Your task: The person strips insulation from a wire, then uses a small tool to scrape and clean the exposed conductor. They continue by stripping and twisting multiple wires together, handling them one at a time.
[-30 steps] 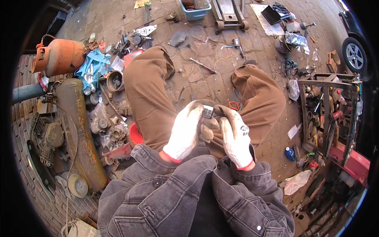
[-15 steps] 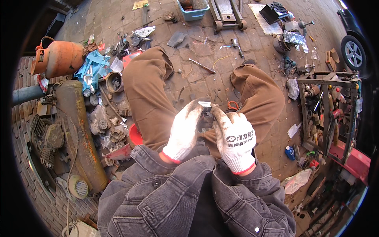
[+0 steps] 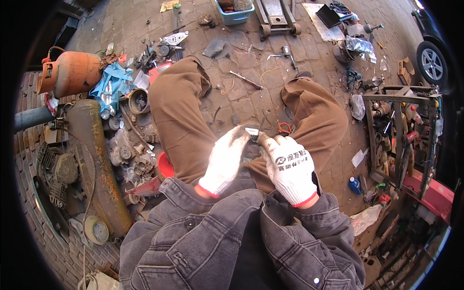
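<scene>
Both hands wear white knit gloves with red cuffs, their fingertips soiled. They meet above the ground between my knees around a small dark part with a white face (image 3: 252, 131). My left hand (image 3: 226, 155) has its fingers closed on this part from the left. My right hand (image 3: 286, 162), with dark print on the back of the glove, is closed at the part's right side. The fingers cover most of the piece, so its kind cannot be made out. Just beyond the right fingers, an orange-red looped item (image 3: 284, 128) lies on the paving.
A screwdriver-like rod (image 3: 245, 80) and a ratchet-like tool (image 3: 289, 57) lie ahead. An orange gas cylinder (image 3: 77, 73), a long rusty tank (image 3: 96, 164) and scrap parts crowd the left. On the right stands a metal frame rack (image 3: 398, 99). Beyond are a blue bin (image 3: 237, 18) and floor jack (image 3: 276, 20).
The part has tilted a little between my fingers, its white face now slanting. My right hand has turned slightly, its wrist shifting outward to the right. Both hands stay together.
</scene>
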Demonstrator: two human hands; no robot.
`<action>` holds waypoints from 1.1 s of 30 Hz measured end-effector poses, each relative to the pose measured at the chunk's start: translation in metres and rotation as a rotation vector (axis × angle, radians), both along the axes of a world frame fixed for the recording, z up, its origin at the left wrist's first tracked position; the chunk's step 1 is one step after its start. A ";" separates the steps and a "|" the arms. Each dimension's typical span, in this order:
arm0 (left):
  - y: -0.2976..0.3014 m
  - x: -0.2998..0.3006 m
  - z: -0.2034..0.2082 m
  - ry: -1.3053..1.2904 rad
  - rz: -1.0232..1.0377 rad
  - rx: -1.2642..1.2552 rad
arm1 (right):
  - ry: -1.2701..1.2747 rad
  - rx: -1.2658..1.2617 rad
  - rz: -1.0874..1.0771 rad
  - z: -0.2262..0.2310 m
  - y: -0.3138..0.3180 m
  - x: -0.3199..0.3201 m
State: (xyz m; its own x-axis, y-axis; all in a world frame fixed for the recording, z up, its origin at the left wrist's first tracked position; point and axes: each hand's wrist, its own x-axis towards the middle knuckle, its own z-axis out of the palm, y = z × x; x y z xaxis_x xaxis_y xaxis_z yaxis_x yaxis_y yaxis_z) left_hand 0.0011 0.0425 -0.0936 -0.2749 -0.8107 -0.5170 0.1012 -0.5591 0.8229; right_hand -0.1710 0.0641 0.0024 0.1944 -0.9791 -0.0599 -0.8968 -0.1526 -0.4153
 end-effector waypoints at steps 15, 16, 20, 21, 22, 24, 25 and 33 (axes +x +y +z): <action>-0.103 0.032 -0.021 0.856 0.404 0.568 | 0.210 0.212 -0.397 -0.208 -0.102 -0.029; -0.120 0.034 -0.025 0.873 0.399 0.558 | 0.160 0.147 -0.438 -0.227 -0.115 -0.030; -0.181 0.039 -0.037 0.742 0.450 0.494 | 0.085 0.334 -0.529 -0.306 -0.170 -0.033; -0.194 0.038 -0.039 0.667 0.435 0.429 | 0.081 0.383 -0.518 -0.327 -0.183 -0.035; -0.207 0.037 -0.042 0.666 0.439 0.437 | 0.077 0.434 -0.506 -0.348 -0.195 -0.037; -0.226 0.032 -0.048 0.527 0.575 0.503 | 0.100 0.501 -0.490 -0.392 -0.213 -0.040; -0.229 0.029 -0.048 0.355 0.717 0.565 | 0.081 0.490 -0.491 -0.412 -0.219 -0.044; -0.248 0.024 -0.060 0.300 0.871 0.653 | 0.170 0.569 -0.403 -0.500 -0.241 -0.052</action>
